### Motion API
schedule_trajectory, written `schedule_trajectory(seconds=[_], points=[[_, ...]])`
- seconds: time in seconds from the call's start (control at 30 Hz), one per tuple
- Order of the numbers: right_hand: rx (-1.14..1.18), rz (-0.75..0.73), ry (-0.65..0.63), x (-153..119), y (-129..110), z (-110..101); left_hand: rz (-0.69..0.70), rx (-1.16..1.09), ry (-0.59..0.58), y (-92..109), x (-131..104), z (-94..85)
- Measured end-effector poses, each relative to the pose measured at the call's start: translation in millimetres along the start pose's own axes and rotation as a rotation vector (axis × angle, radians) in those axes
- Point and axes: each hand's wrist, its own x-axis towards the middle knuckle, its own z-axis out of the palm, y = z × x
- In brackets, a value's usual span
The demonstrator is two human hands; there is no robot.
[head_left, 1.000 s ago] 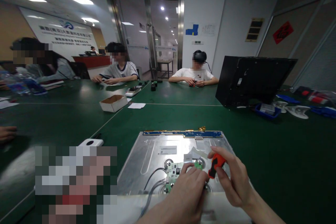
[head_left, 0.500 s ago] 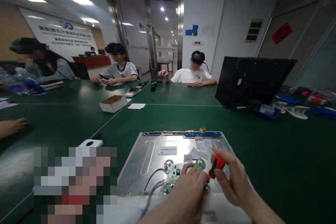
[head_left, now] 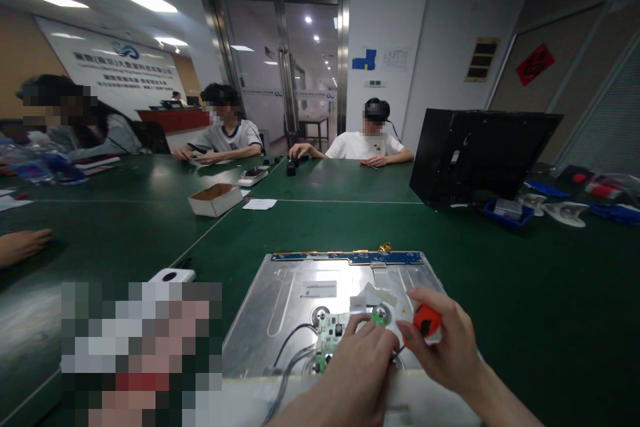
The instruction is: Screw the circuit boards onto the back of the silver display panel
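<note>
My right hand (head_left: 453, 340) grips a screwdriver (head_left: 429, 320) by its orange and black handle, its dark shaft slanting down to the left. The shaft runs in beside the curled fingers of my left hand (head_left: 363, 350), which hide its tip. My left hand rests over a green circuit board (head_left: 327, 333), closed, with its fingertips mostly hidden. The board lies on a silver metal display panel (head_left: 270, 293), flat in front of me. Dark and grey cables (head_left: 287, 373) leave the board on its left. A loose, pale strip (head_left: 375, 297) sits just above the board.
A black monitor housing (head_left: 480, 153) stands at the right, beside a blue tray (head_left: 507, 210). A small open cardboard box (head_left: 215, 200) and white paper (head_left: 260, 204) lie ahead on the green table. Several people sit around it. A person's hand (head_left: 25, 245) rests at the left.
The screwdriver handle has turned in my right hand and shifted slightly right. My left hand stays in place. Across the table, a person's raised hand has come down onto small black items.
</note>
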Motion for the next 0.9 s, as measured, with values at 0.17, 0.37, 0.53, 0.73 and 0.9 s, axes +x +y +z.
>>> schedule_trajectory(seconds=[0.17,0.37,0.53,0.73,0.9], points=[[0.122,-0.005,-0.087,1.9,-0.2,-4.8,-0.004,-0.003,0.013,1.5,0.8,-1.5],[0.132,0.019,-0.075,-0.8,-0.1,-5.3,0.004,-0.014,0.025,2.3,0.2,-2.5],[0.003,-0.001,0.033,-1.2,0.4,-0.5,0.015,-0.018,0.025,0.0,-0.9,0.7],[0.007,-0.046,-0.001,1.7,1.5,-1.4,0.024,-0.026,0.041,-1.6,-0.5,2.9],[0.171,0.005,-0.115,3.4,0.3,-7.8,-0.012,-0.019,0.022,1.5,-0.2,-1.2]])
